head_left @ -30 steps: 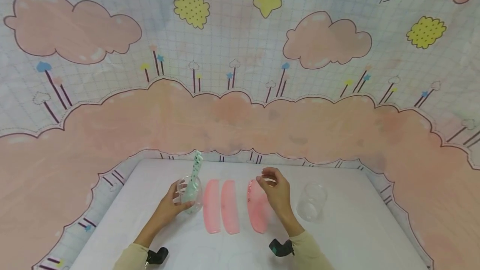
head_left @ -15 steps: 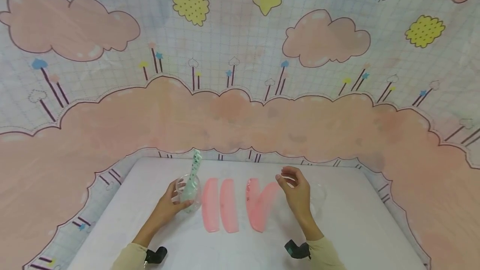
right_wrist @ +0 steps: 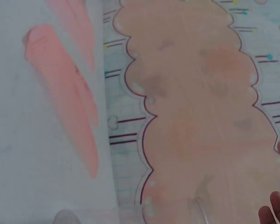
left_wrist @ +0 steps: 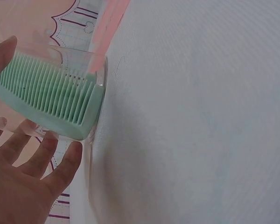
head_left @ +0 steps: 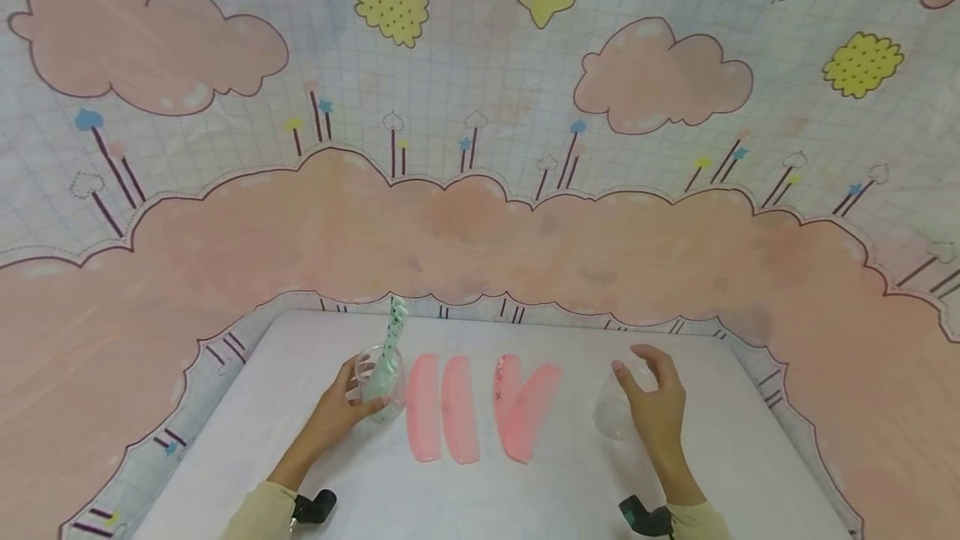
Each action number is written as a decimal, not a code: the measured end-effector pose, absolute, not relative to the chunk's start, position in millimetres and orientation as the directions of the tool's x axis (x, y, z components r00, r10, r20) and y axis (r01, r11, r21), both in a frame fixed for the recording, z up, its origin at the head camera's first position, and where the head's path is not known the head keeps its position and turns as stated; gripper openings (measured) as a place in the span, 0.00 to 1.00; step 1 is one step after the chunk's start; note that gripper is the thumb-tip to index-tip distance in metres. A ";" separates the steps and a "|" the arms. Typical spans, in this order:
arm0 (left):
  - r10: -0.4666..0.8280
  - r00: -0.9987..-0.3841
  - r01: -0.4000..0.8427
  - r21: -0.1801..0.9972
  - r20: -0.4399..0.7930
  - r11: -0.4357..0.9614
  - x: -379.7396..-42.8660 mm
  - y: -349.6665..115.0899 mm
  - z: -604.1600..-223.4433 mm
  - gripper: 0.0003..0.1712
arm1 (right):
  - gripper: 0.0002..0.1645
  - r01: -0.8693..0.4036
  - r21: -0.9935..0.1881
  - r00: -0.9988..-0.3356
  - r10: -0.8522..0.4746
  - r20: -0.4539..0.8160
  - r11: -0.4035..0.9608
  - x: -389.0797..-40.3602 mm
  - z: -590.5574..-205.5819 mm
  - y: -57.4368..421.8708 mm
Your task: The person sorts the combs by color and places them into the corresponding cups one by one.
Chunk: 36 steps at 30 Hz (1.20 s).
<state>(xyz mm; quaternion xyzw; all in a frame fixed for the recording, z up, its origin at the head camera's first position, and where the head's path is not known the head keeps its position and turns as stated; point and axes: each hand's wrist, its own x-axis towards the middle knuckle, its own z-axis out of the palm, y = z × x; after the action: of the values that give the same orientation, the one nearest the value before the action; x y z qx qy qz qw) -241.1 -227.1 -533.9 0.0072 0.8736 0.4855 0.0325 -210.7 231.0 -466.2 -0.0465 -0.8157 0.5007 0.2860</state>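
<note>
My left hand (head_left: 341,402) grips a clear cup (head_left: 398,400) at the left of the table, thumb on one side and fingers on the other. A mint-green comb (head_left: 384,369) stands in that cup, its dotted end rising above the rim; the left wrist view shows the comb's teeth (left_wrist: 46,86) through the clear wall. At the right, my right hand (head_left: 660,398) is beside a second clear cup (head_left: 611,417), with thumb and fingers spread apart at its upper part. In the right wrist view its fingertips (right_wrist: 279,205) show at the right edge, apart from any object.
Several pink combs lie between the hands: two side by side, a left one (head_left: 422,411) and its neighbour (head_left: 460,415), then a patterned one (head_left: 501,394) partly under a slanted one (head_left: 542,402). A printed cloth backdrop (head_left: 480,248) rises behind the white table (head_left: 480,498).
My right hand has let go of a pink comb, now slanted across the patterned one, and has moved right to the second cup, opening its fingers. My left hand keeps its hold.
</note>
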 end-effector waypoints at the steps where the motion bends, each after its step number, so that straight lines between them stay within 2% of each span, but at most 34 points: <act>1: 0.045 -0.998 -0.018 0.849 -0.049 0.529 -241.2 -227.1 -534.0 0.54 | 0.26 -0.208 -0.841 -0.831 0.364 0.421 0.499 -209.7 -467.2 234.7; 5: 0.051 -0.998 -0.006 0.849 -0.039 0.528 -241.3 -227.1 -534.0 0.54 | 0.33 -0.195 -0.846 -0.839 0.362 0.406 0.497 -206.9 -472.7 248.6; 12: 0.043 -0.997 -0.025 0.844 -0.057 0.536 -240.9 -226.1 -530.9 0.55 | 0.49 -0.111 -0.883 -0.909 0.312 0.276 0.457 -202.5 -485.8 265.4; 21: 0.050 -0.997 -0.020 0.847 -0.055 0.532 -243.2 -227.8 -530.1 0.54 | 0.63 -0.017 -0.919 -0.971 0.211 0.109 0.394 -209.0 -508.6 273.3; 30: 0.041 -0.998 -0.025 0.847 -0.056 0.531 -237.0 -226.1 -532.1 0.54 | 0.63 0.021 -0.933 -0.988 0.152 0.036 0.359 -214.6 -528.8 276.5; 36: 0.034 -0.998 -0.022 0.848 -0.048 0.530 -232.7 -224.5 -532.4 0.54 | 0.58 0.038 -0.944 -0.991 0.134 0.007 0.327 -217.9 -536.7 278.7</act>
<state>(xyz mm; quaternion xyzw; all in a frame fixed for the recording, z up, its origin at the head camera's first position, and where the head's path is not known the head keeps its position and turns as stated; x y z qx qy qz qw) -232.7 -224.5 -532.4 0.0033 0.8742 0.4848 0.0290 -217.9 278.7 -536.7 -0.0529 -0.8134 0.5778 0.0418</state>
